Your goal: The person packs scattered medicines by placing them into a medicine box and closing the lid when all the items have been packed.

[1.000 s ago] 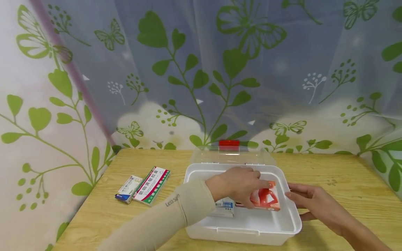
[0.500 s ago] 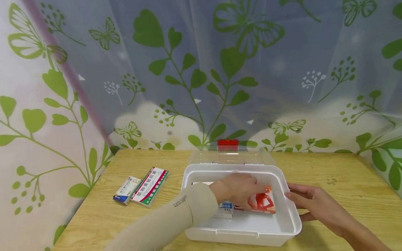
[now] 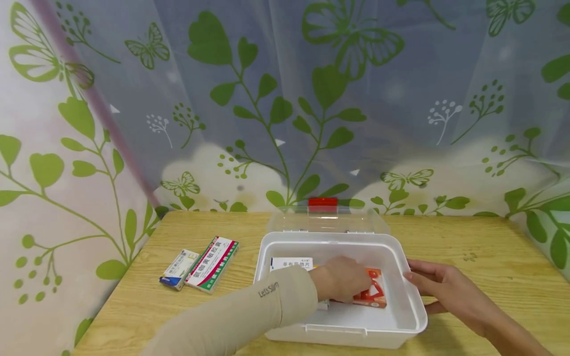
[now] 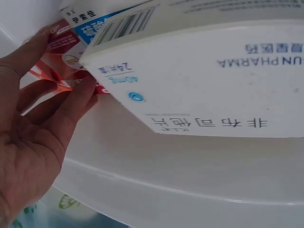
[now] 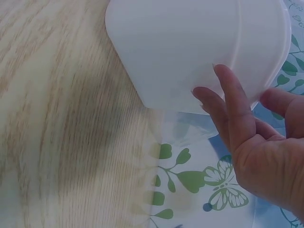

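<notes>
A white plastic storage box [image 3: 354,335] stands on the table. My left hand [image 3: 343,279] reaches down inside it and pinches an orange-red medicine box [image 3: 375,291], thumb on one side and fingers on the other in the left wrist view. Left of that hand lies a white medicine box [image 3: 291,262], large and close in the left wrist view. A blue-and-white medicine box [image 4: 90,23] sits against the orange-red one, mostly hidden by the hand and sleeve in the head view. My right hand [image 3: 450,287] grips the storage box's right side, thumb at the rim, fingers along the outer wall.
Two more medicine boxes lie on the table to the left: a small white and blue one [image 3: 180,269] and a larger white, red and green one [image 3: 213,264]. The clear lid [image 3: 289,220] with its red latch [image 3: 323,204] is folded back toward the patterned curtain [image 3: 249,163].
My left hand has sunk lower into the storage box, and the orange-red medicine box has shifted slightly left and toward me. More of the white medicine box shows. The right hand has stayed put.
</notes>
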Tool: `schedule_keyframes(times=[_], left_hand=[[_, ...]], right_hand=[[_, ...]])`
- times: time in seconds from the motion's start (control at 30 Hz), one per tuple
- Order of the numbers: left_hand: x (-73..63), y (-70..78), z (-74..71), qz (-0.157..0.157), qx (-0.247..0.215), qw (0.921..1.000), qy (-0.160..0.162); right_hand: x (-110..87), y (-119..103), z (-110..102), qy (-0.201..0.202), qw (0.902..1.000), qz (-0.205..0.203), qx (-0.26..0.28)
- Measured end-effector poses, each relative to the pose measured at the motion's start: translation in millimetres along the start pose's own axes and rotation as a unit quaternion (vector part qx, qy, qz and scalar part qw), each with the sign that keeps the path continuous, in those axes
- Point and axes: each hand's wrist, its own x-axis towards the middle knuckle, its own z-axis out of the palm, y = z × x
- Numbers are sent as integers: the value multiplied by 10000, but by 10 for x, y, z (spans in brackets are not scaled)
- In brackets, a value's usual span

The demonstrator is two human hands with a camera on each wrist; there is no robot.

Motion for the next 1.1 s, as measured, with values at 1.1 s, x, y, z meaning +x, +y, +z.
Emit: schedule_keyframes(times=[1.1], left_hand=[[-1135, -677, -849, -403, -1383, 9865, 779]], right_hand=[[4, -14, 12, 104, 9997, 183, -151]])
